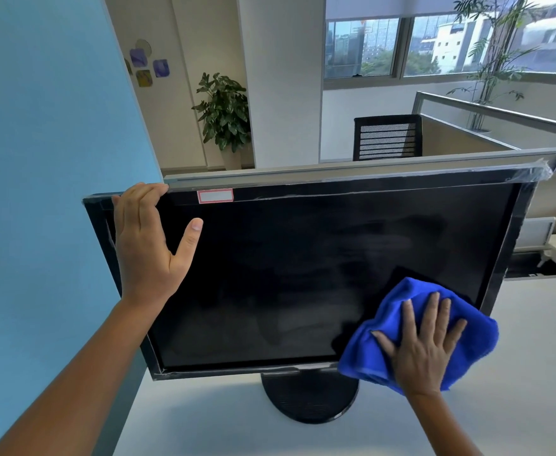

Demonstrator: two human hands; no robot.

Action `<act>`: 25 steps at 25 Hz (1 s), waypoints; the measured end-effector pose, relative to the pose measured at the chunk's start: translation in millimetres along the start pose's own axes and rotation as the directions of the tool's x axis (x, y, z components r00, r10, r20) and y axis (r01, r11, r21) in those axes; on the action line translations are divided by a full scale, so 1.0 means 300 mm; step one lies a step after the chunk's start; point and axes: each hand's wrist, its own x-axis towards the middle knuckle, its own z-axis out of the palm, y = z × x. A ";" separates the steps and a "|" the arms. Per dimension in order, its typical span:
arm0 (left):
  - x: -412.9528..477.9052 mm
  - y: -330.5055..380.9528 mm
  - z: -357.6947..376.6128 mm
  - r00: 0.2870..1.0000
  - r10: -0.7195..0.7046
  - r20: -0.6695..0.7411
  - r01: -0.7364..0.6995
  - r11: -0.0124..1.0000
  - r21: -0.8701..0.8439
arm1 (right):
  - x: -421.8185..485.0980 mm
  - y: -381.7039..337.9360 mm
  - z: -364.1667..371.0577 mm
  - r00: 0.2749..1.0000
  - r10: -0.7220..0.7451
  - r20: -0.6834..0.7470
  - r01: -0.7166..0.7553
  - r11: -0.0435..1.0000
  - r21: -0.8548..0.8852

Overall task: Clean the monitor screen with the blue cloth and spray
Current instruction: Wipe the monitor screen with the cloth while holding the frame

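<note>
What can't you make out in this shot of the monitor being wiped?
Head view:
The spray: not in frame at all.
The monitor, lower right corner: covered by the blue cloth under the right hand.
Its upper left corner: under the left hand.
The label on the top bezel: any text too blurred to read.

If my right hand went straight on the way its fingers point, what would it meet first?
The right hand, flat on the blue cloth, would cross bare screen and likely meet the monitor's top bezel first.
</note>
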 end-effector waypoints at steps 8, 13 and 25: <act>-0.002 -0.003 0.007 1.000 -0.015 -0.005 0.015 1.000 -0.020 | 0.264 0.029 -0.063 0.968 0.224 -0.113 -0.198 0.958 0.208; -0.002 -0.009 0.013 1.000 -0.021 -0.005 0.021 0.999 -0.033 | 0.411 -0.040 -0.101 0.921 0.350 -0.169 -0.289 0.907 0.306; -0.013 0.058 -0.020 0.997 -0.070 0.028 0.072 0.995 -0.062 | 0.301 -0.403 -0.176 0.997 0.058 -0.045 -0.041 0.949 0.313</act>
